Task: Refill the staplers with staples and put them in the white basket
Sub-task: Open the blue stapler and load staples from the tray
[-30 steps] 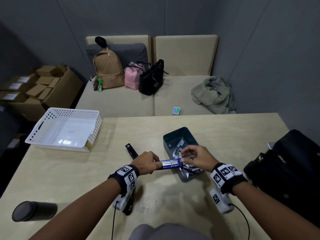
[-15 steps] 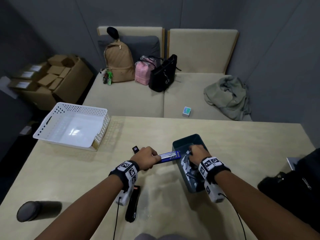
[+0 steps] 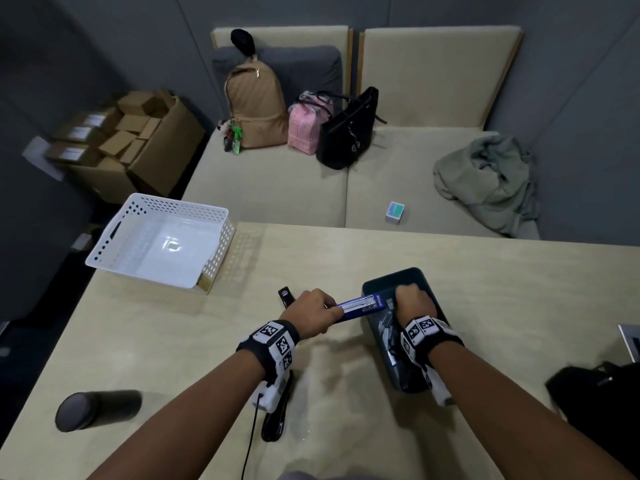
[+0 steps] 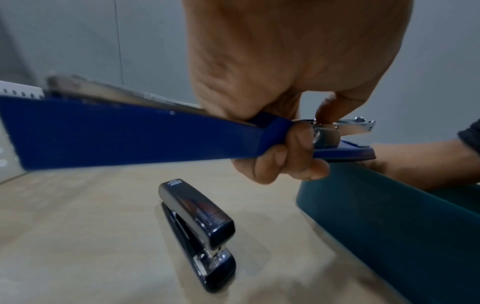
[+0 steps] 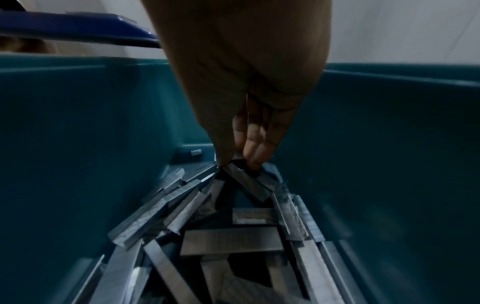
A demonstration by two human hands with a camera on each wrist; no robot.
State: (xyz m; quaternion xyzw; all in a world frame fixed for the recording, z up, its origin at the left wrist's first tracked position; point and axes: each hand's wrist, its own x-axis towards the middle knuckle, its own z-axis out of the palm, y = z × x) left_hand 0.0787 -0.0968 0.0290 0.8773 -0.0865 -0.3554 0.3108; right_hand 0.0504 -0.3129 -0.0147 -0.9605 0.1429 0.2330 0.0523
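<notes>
My left hand grips a blue stapler that lies swung open, its metal staple channel facing up and its tip over the teal bin. Down inside that bin, my right hand pinches the end of one staple strip from a pile of several. One black stapler lies shut on the table just beyond my left hand. Another black stapler lies under my left wrist. The white basket stands at the table's far left corner, with nothing in it.
A black cylinder lies at the near left of the table. A black bag sits at the right edge. Behind the table are a sofa with bags and a grey garment, and cardboard boxes on the floor.
My right hand left the blue stapler's tip and went down into the teal bin onto the staple strips. The left hand kept holding the open stapler.
</notes>
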